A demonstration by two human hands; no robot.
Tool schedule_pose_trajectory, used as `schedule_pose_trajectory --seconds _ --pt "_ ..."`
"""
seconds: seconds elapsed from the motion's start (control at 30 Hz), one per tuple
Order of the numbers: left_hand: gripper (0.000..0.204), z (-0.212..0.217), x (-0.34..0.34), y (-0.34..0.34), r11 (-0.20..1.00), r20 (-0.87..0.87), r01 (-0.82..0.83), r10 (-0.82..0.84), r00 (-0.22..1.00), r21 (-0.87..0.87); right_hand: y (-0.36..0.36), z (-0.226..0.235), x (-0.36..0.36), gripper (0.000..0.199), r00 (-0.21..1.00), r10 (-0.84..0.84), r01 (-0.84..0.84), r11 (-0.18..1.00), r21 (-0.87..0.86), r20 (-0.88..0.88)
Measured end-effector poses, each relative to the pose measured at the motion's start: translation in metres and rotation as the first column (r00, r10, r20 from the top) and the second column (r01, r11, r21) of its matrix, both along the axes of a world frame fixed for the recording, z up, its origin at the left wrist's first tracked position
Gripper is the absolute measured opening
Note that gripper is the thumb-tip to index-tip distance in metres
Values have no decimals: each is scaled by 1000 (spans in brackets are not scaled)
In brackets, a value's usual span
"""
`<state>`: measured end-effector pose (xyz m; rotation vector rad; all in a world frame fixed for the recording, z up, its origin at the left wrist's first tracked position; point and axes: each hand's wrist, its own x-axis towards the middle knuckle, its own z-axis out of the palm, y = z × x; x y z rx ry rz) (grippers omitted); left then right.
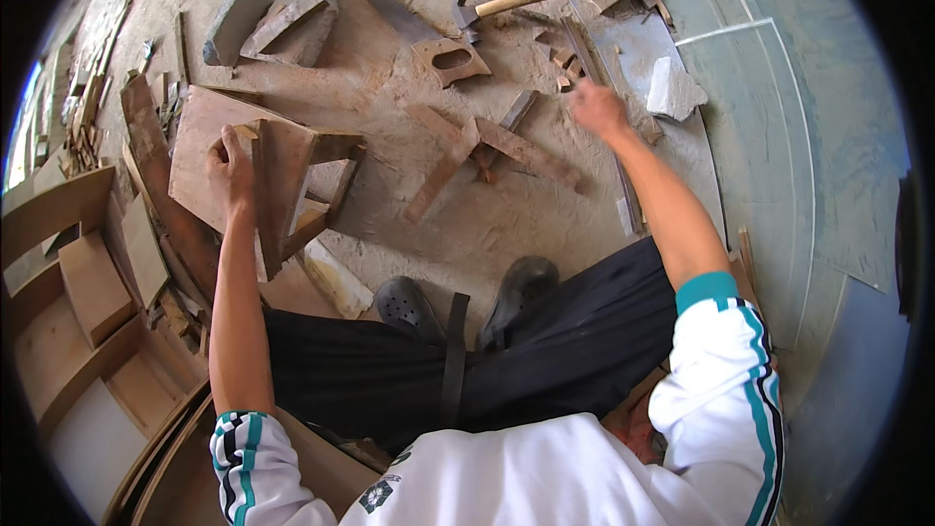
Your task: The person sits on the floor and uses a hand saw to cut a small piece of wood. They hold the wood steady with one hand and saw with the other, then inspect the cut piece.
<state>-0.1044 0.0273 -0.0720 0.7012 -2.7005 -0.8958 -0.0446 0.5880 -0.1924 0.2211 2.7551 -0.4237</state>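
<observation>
My left hand (232,168) grips the upper edge of a small wooden frame piece (292,185) that stands on a brown board (209,131) on the dusty floor. My right hand (596,107) reaches out to the far right, blurred, its fingers over small wood scraps (563,66) beside a long dark strip (604,107). Whether that hand holds anything is unclear. A handsaw (409,24) and a claw hammer (497,6) lie beyond. My feet in dark shoes (467,302) rest on the floor below.
Crossed wooden slats (487,146) lie on the floor between my hands. Stone blocks (278,19) sit at the upper left, a white chunk (674,90) at the right. Curved wooden parts and boxes (88,292) are stacked at the left. Sawdust covers the floor.
</observation>
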Motion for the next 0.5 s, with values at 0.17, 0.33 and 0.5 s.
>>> schedule_pose_trajectory --seconds 0.17,0.33,0.5 --pt "60 -7 1 -19 996 30 -37 39 999 -79 -112 -4 34 27 601 782 -792 610 -10 164" --pt "54 -3 -4 -1 991 -38 -77 73 997 -110 -139 -29 68 11 726 677 -686 700 196 124" --pt "50 6 1 -1 993 -42 -105 103 994 -49 -162 -41 71 15 676 659 -735 635 238 329"
